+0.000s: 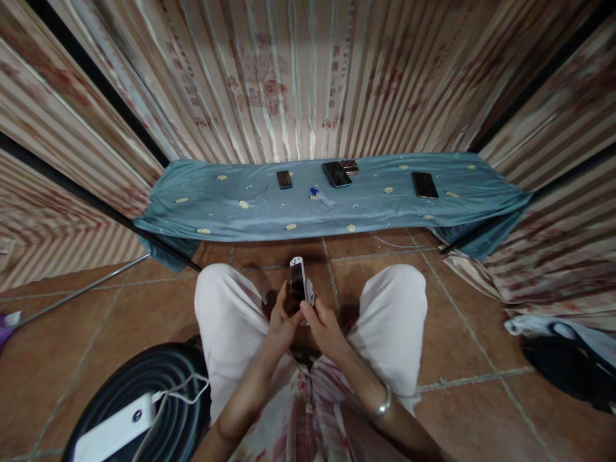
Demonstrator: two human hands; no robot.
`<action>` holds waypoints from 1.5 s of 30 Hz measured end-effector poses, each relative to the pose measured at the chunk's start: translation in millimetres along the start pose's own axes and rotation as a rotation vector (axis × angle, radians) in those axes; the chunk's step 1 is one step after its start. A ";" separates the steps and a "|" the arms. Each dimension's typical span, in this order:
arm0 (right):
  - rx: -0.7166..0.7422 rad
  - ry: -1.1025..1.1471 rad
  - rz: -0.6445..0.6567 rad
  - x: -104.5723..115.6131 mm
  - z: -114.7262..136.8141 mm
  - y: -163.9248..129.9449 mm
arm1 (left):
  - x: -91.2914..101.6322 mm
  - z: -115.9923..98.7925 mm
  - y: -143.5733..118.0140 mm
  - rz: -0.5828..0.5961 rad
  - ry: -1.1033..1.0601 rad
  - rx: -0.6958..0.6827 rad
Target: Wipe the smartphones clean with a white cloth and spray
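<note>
Between my knees, both hands hold a white mobile phone (298, 282) with a dark screen, tilted with its top end away from me. My left hand (283, 317) is closed around its left side and lower end. My right hand (323, 324) grips the lower right side, the thumb at the bottom of the screen. A white piece (310, 293) shows at the phone's right edge; I cannot tell whether it is part of the phone. The fingers underneath are hidden.
Ahead stands a low bench under a blue cloth (226, 215). On it lie a small dark phone (284, 179), a black tablet-like device (337, 174), a brown patterned item (350, 167), a blue-capped clear bottle (322, 196) and a black wallet-like item (425, 185). A white power bank (115, 431) rests at left.
</note>
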State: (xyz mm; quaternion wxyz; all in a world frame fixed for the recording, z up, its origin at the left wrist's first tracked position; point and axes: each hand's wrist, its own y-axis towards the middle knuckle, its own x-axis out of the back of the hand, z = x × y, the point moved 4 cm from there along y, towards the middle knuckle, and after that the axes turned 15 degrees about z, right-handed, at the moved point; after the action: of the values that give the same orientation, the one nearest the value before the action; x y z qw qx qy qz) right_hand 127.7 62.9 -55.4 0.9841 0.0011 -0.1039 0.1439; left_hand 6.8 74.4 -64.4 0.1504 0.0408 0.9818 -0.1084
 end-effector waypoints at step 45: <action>0.323 -0.368 0.189 -10.4 32.0 -0.9 | -8.7 -17.9 -31.9 0.039 -0.418 0.188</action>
State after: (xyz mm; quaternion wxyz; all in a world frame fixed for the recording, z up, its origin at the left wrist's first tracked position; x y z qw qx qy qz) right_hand 111.6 58.0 -26.2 0.9178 0.1746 -0.2567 0.2473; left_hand 6.3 47.0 -38.7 0.3480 0.0503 0.9140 -0.2024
